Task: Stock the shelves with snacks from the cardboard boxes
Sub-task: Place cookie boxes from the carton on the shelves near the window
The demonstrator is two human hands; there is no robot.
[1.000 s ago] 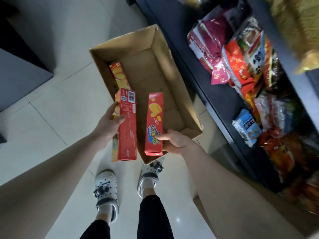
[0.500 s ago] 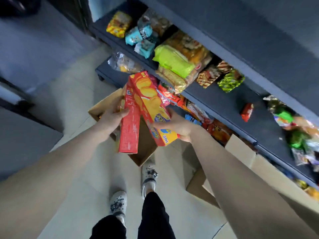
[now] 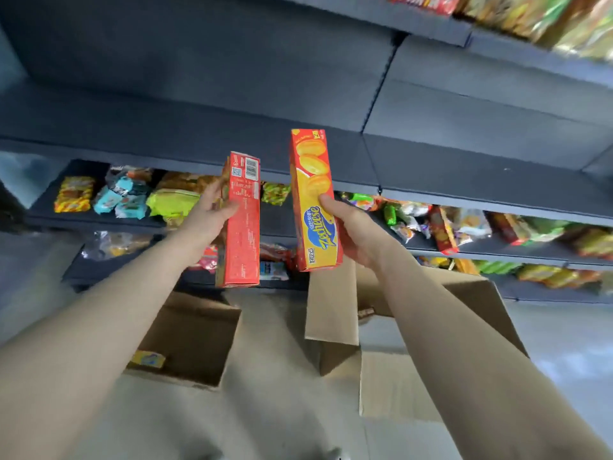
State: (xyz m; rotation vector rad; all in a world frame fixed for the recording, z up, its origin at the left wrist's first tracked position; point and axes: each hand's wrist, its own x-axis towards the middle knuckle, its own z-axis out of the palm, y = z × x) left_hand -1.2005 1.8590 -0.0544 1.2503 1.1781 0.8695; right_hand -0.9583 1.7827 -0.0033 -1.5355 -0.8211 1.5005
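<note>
Dark shelving (image 3: 199, 127) — middle tier bare, lower tiers part-filled with snack packets (image 3: 169, 202); open cardboard boxes (image 3: 185, 327) are set below. Held upright before the bare tier: a red biscuit carton (image 3: 243, 227), clasped mid-length by the left hand (image 3: 207, 217), and a Zecheese carton (image 3: 315, 180), clasped likewise by the right hand (image 3: 351, 227). Both are judged light, stiff-walled and fragile inside — best gripped across the narrow sides at mid-length.
</note>
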